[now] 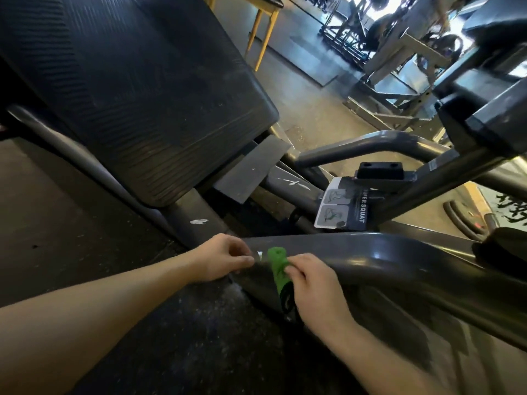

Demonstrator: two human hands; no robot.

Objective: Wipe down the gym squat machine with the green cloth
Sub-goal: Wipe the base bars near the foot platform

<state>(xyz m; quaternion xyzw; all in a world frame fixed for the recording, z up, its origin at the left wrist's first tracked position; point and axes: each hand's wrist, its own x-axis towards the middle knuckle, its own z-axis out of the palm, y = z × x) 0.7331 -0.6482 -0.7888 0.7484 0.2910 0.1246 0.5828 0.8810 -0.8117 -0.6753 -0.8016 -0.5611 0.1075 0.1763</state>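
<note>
Head view looks down along the squat machine (370, 252), whose broad grey beam runs from lower middle out to the right, its rounded upper edge catching the light. The beam's near end stops just beside my left hand (225, 259), and beyond that end lies dark rubber floor (57, 223) with open room to the left and toward me. Above the beam there is a gap before the "SUPER SQUAT" label (342, 208) and the crossing tubes, so the beam's top face lies clear to the right. The ribbed footplate (137, 95) rises tilted at upper left, well apart from both hands.

The green cloth (278, 265) is bunched into a roll, lying across the beam near its end, just beside a white fleck (259, 254). My right hand (310, 283) grips it, knuckles up and fingers curled round it. My left hand reaches in with forearm straight, fingers curled and tips at the beam's end edge; I cannot tell whether it pinches anything.
</note>
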